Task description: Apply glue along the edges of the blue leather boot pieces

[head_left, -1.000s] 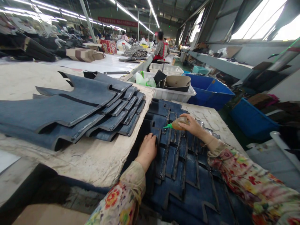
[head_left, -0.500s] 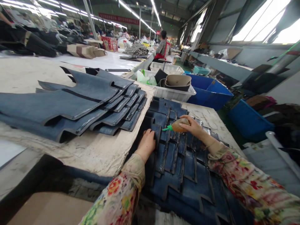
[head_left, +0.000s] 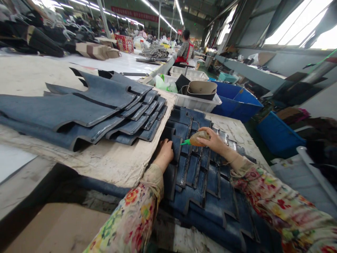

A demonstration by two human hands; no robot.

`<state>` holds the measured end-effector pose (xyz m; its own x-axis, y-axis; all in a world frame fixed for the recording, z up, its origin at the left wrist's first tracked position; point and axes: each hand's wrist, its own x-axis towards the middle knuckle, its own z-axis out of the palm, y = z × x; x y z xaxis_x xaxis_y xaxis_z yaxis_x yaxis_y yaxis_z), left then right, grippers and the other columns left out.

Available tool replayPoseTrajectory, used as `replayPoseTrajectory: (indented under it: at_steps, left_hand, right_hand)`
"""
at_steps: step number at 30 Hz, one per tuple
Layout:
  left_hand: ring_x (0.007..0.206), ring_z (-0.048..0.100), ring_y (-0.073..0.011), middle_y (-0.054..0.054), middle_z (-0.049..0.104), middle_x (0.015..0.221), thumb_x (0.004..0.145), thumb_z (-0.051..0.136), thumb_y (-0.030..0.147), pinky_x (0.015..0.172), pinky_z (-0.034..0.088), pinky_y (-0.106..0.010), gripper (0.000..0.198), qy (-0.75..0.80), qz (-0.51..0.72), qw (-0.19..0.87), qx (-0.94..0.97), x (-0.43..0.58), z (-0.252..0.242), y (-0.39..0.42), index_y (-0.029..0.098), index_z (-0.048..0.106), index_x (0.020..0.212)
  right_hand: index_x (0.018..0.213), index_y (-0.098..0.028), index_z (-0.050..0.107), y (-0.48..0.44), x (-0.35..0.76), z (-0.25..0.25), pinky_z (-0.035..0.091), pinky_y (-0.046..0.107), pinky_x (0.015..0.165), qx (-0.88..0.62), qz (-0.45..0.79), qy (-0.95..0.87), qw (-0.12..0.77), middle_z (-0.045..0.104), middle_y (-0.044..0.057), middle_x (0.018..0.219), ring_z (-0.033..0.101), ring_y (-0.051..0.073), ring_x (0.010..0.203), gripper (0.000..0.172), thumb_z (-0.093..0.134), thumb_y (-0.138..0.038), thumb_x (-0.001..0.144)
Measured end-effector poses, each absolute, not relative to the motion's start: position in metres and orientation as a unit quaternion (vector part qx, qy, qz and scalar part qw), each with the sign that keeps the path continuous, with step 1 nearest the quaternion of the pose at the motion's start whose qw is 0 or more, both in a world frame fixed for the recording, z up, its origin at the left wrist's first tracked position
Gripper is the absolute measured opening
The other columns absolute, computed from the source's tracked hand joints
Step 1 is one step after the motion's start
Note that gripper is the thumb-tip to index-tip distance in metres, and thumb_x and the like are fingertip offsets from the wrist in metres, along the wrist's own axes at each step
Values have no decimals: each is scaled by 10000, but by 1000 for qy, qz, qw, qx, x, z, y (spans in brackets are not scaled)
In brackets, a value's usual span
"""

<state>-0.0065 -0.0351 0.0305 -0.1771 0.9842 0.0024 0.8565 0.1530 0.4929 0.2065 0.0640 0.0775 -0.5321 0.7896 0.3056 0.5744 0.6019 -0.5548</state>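
My right hand (head_left: 212,140) is closed around a squeeze bottle (head_left: 198,138) with amber contents and a green nozzle. The bottle lies nearly level, its nozzle tip pointing left at the edge of a dark blue leather piece (head_left: 173,142). Whether the tip touches the leather I cannot tell. With fingers bent and close together, my left hand (head_left: 164,153) is on the leftmost piece, left of the nozzle; the fingertips are partly hidden. Overlapping leather pieces (head_left: 213,181) spread in stepped rows beneath both hands, with shiny wet-looking strips along several edges.
More blue leather pieces (head_left: 102,105) are stacked on a pale cloth-covered board (head_left: 116,165) at the left. Beyond the work stand a white crate (head_left: 195,103) with curled pieces and a blue bin (head_left: 234,100). A person (head_left: 185,51) in a red apron is farther back.
The bottle's nozzle has shifted slightly left, toward my left hand, over the leather edges. My left hand stays at about the same spot on the leather. The whole view has shifted a little.
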Motion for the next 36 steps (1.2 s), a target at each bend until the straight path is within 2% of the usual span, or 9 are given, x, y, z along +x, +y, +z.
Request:
replayPoseTrajectory:
  at_steps: [4, 10, 17, 23, 31, 36]
  left_hand:
    - [1134, 490, -240, -114, 547, 1213, 795, 447, 111, 1018, 376, -341, 374, 744, 206, 156, 616, -6, 27, -33, 167, 616, 1124]
    - [1129, 500, -229, -108, 551, 1207, 795, 427, 101, 1017, 383, -317, 381, 741, 210, 151, 619, -7, 24, -32, 160, 628, 1113]
    - [1130, 505, -220, -97, 565, 1193, 773, 442, 83, 1024, 375, -311, 388, 739, 215, 155, 619, -9, 23, -30, 174, 641, 1093]
    - [1120, 512, -211, -95, 573, 1181, 764, 445, 72, 1014, 369, -287, 391, 739, 220, 158, 617, -10, 19, -28, 166, 647, 1086]
    - [1091, 536, -181, -72, 605, 1150, 774, 444, 77, 992, 365, -255, 380, 730, 240, 164, 619, -16, 11, -24, 167, 649, 1081]
    - [1106, 528, -175, -55, 611, 1150, 796, 438, 112, 987, 367, -251, 377, 730, 243, 163, 618, -19, 9, -23, 183, 639, 1107]
  right_hand:
    - [1064, -201, 542, 51, 210, 76, 444, 394, 883, -392, 233, -857, 239, 598, 68, 1041, 562, 233, 960, 407, 604, -444, 743]
    - [1063, -191, 535, 50, 206, 74, 432, 410, 903, -420, 203, -836, 290, 589, 83, 1053, 554, 243, 987, 424, 609, -446, 733]
    - [1082, -208, 526, 19, 212, 63, 450, 395, 884, -396, 262, -847, 240, 594, 66, 1044, 569, 229, 955, 421, 610, -444, 743]
    - [1074, -211, 518, 13, 212, 63, 432, 414, 914, -413, 230, -834, 284, 580, 77, 1059, 555, 245, 999, 413, 609, -435, 739]
    - [1091, -215, 512, -4, 218, 55, 463, 394, 874, -414, 286, -826, 254, 594, 59, 1040, 576, 226, 944, 416, 610, -431, 749]
    - [1091, -219, 505, -11, 219, 53, 451, 403, 900, -400, 260, -837, 267, 579, 68, 1061, 563, 233, 980, 411, 617, -416, 749]
